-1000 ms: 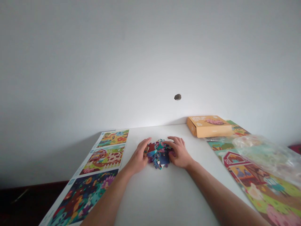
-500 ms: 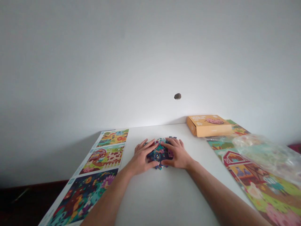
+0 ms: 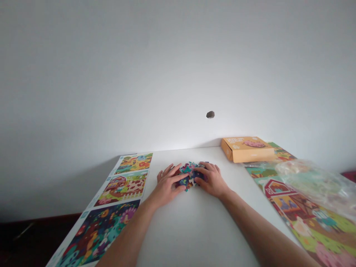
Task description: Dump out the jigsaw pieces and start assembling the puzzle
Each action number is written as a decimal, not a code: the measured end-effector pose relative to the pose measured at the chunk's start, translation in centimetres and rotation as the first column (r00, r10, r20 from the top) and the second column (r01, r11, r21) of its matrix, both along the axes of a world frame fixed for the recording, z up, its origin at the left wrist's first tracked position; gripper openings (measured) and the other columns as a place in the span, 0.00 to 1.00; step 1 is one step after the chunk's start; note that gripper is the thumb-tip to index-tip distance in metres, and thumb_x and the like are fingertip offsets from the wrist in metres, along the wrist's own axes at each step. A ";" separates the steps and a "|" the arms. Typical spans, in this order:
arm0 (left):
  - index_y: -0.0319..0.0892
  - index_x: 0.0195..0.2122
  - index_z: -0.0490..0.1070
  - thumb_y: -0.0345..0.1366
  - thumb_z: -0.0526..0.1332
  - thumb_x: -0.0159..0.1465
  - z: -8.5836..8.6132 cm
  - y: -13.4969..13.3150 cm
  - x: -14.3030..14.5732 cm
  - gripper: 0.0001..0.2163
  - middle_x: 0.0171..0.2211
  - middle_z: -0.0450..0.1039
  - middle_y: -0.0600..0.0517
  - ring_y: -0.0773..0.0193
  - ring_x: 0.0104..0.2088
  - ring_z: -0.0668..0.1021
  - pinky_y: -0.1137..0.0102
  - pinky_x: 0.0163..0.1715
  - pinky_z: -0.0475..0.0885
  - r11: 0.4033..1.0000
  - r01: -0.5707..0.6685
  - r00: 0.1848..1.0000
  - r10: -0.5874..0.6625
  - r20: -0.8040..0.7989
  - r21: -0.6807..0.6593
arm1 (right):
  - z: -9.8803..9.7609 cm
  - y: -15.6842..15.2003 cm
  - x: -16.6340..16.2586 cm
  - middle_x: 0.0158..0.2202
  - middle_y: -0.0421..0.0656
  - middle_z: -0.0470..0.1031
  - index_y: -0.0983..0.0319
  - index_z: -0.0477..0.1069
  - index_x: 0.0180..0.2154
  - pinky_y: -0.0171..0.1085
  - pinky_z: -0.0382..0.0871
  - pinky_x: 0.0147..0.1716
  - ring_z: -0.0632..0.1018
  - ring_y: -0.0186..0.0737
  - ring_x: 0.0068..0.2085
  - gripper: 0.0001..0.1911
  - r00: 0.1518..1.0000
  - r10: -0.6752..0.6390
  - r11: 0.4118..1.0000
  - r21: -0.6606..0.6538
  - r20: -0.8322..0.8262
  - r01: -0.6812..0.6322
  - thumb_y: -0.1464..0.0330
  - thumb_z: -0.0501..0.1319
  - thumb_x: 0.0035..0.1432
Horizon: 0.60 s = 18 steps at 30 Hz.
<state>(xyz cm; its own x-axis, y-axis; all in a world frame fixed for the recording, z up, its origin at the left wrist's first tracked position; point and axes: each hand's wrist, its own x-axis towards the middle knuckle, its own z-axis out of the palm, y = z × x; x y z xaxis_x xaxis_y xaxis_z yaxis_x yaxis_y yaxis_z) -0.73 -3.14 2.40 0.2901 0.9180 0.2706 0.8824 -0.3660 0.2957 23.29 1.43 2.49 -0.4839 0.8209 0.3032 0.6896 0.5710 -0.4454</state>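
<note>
Grip: the left hand [image 3: 166, 186] and right hand [image 3: 213, 181] are partly open, fingers curved over opposite sides of a heap of small, dark-blue, teal and purple jigsaw pieces [image 3: 191, 179] on the smooth white table [image 3: 194, 226]; whether any piece is pinched cannot be told. The pieces are probably light, stiff cardboard, apt to slide; opposite edges, clear of bendable tabs, suit fingertips.

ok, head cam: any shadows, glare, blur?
Head view: soft shadow on the wall left of the box; head view: pale glints on the clear plastic; head view: puzzle pieces look soft, outlines hard to separate; head view: lower-left floor very dark.
</note>
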 end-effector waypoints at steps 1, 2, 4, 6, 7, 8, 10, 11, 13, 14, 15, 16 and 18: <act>0.64 0.57 0.67 0.42 0.63 0.61 0.1 -0.1 0.1 0.22 0.68 0.52 0.59 0.46 0.67 0.55 0.42 0.62 0.51 1.000 0.005 1.000 -0.005 -0.007 -0.008 | 0.1 -0.1 0.0 0.62 0.45 0.62 0.45 0.66 0.58 0.59 0.48 0.60 0.61 0.53 0.62 0.26 1.000 0.024 1.000 0.004 0.017 -0.024 0.51 0.61 0.59; 0.63 0.56 0.67 0.42 0.65 0.59 0.2 -0.1 0.2 0.23 0.68 0.52 0.58 0.45 0.67 0.55 0.42 0.62 0.51 1.000 0.004 1.000 -0.004 -0.009 -0.014 | 0.2 -0.2 0.0 0.63 0.45 0.60 0.45 0.66 0.58 0.61 0.46 0.60 0.60 0.55 0.63 0.29 0.998 0.044 0.999 0.003 0.034 -0.044 0.49 0.62 0.56; 0.60 0.54 0.70 0.42 0.67 0.57 0.2 -0.2 0.3 0.22 0.67 0.54 0.57 0.45 0.67 0.55 0.43 0.63 0.50 1.000 -0.006 1.000 0.006 0.003 -0.017 | 0.3 -0.3 0.0 0.63 0.46 0.60 0.44 0.67 0.57 0.63 0.44 0.60 0.59 0.56 0.63 0.31 0.998 0.048 0.999 -0.002 0.051 -0.048 0.47 0.64 0.52; 0.57 0.51 0.71 0.41 0.67 0.56 0.3 -0.2 0.3 0.20 0.67 0.56 0.56 0.47 0.67 0.55 0.44 0.63 0.50 1.000 -0.016 1.000 0.016 0.022 -0.015 | 0.3 -0.3 0.0 0.63 0.45 0.61 0.45 0.69 0.56 0.62 0.44 0.60 0.59 0.56 0.63 0.28 0.999 0.012 1.000 -0.005 0.039 -0.011 0.51 0.65 0.52; 0.55 0.50 0.71 0.40 0.66 0.56 0.3 -0.3 0.3 0.19 0.66 0.56 0.55 0.48 0.67 0.55 0.45 0.63 0.51 1.000 -0.017 0.999 0.018 0.031 -0.014 | 0.3 -0.3 0.0 0.62 0.45 0.62 0.46 0.69 0.55 0.62 0.44 0.60 0.60 0.55 0.63 0.27 1.000 -0.005 1.000 -0.004 0.029 0.006 0.53 0.65 0.53; 0.54 0.48 0.71 0.40 0.66 0.56 0.4 -0.3 0.3 0.18 0.66 0.56 0.55 0.48 0.67 0.55 0.45 0.63 0.51 1.000 -0.015 0.999 0.016 0.039 -0.015 | 0.3 -0.3 0.0 0.62 0.45 0.62 0.47 0.69 0.55 0.62 0.44 0.60 0.60 0.54 0.63 0.27 1.000 -0.016 1.000 -0.003 0.019 0.016 0.56 0.65 0.53; 0.53 0.49 0.70 0.39 0.65 0.57 0.6 -0.5 0.3 0.18 0.67 0.56 0.54 0.48 0.68 0.54 0.45 0.63 0.51 1.000 0.003 0.999 -0.002 0.051 -0.030 | 0.3 -0.3 0.0 0.62 0.45 0.63 0.49 0.69 0.56 0.62 0.44 0.60 0.61 0.53 0.62 0.26 1.000 -0.010 1.000 -0.011 0.002 0.010 0.59 0.63 0.54; 0.53 0.52 0.68 0.39 0.64 0.57 0.7 -0.6 0.3 0.20 0.67 0.55 0.53 0.48 0.68 0.54 0.44 0.63 0.50 0.999 0.019 0.998 -0.016 0.056 -0.045 | 0.3 -0.3 0.0 0.63 0.45 0.63 0.49 0.68 0.57 0.63 0.44 0.60 0.61 0.52 0.63 0.26 1.000 0.006 1.000 -0.022 -0.005 -0.006 0.60 0.62 0.55; 0.55 0.59 0.62 0.41 0.64 0.58 0.8 -0.7 0.3 0.27 0.68 0.53 0.52 0.48 0.68 0.54 0.43 0.62 0.49 0.995 0.059 0.997 -0.054 0.061 -0.079 | 0.5 -0.4 0.0 0.63 0.45 0.62 0.51 0.64 0.59 0.65 0.42 0.60 0.61 0.53 0.64 0.28 0.999 0.049 0.997 -0.054 -0.013 -0.050 0.61 0.60 0.56; 0.56 0.62 0.58 0.41 0.63 0.59 0.9 -0.7 0.3 0.30 0.68 0.53 0.51 0.48 0.68 0.54 0.42 0.63 0.48 0.993 0.081 0.995 -0.076 0.059 -0.091 | 0.5 -0.5 -0.1 0.64 0.46 0.61 0.51 0.62 0.61 0.67 0.41 0.60 0.60 0.53 0.64 0.30 0.997 0.073 0.995 -0.071 -0.014 -0.074 0.62 0.59 0.56; 0.56 0.64 0.55 0.41 0.63 0.59 0.9 -0.7 0.3 0.32 0.68 0.52 0.51 0.48 0.68 0.54 0.43 0.63 0.47 0.990 0.099 0.994 -0.094 0.056 -0.098 | 0.6 -0.5 -0.1 0.65 0.46 0.61 0.52 0.61 0.62 0.68 0.40 0.59 0.59 0.54 0.65 0.31 0.995 0.094 0.992 -0.085 -0.013 -0.095 0.62 0.59 0.56; 0.56 0.65 0.53 0.41 0.63 0.59 0.9 -0.6 0.3 0.33 0.68 0.51 0.50 0.49 0.68 0.54 0.43 0.64 0.45 0.988 0.113 0.993 -0.109 0.052 -0.101 | 0.7 -0.6 -0.1 0.65 0.47 0.60 0.53 0.59 0.63 0.70 0.39 0.59 0.59 0.54 0.65 0.33 0.994 0.112 0.989 -0.096 -0.011 -0.113 0.63 0.59 0.55; 0.56 0.65 0.54 0.41 0.64 0.59 0.8 -0.6 0.2 0.33 0.68 0.51 0.51 0.49 0.68 0.54 0.44 0.64 0.44 0.985 0.134 0.990 -0.130 0.046 -0.106 | 0.7 -0.6 -0.2 0.66 0.47 0.57 0.54 0.56 0.64 0.71 0.35 0.59 0.58 0.55 0.66 0.37 0.990 0.138 0.984 -0.109 -0.003 -0.138 0.66 0.59 0.52</act>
<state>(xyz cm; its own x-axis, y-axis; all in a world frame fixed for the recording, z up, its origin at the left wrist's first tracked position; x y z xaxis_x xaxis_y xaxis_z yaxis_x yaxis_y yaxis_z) -0.48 -3.69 3.24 0.4020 0.8968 0.1848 0.8154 -0.4424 0.3733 23.11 0.79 3.24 -0.5959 0.7740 0.2140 0.6095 0.6094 -0.5071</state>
